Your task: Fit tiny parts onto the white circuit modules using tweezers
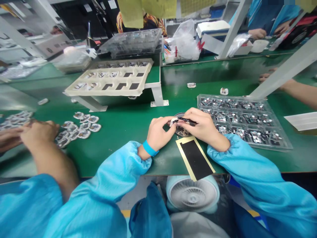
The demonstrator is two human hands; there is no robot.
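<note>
My left hand point(159, 132) is closed in a pinch on a small white part point(173, 121) at the middle of the green bench. My right hand point(201, 127) is closed round black tweezers point(186, 121), whose tips point left at that part. Both hands hover over a small round dish point(182, 130) with dark specks in it. A black strip on a yellow backing sheet point(195, 158) lies just in front of the dish, overhanging the bench edge. A blue band point(150, 148) circles my left wrist.
A clear tray of small circuit parts point(241, 119) lies to the right. A beige tray on a white stand point(111, 79) sits behind. A co-worker's hands point(32, 134) work on the left beside several white parts point(79, 127). Another person's arm point(294, 91) reaches in at right. A small fan point(192, 195) is below the bench.
</note>
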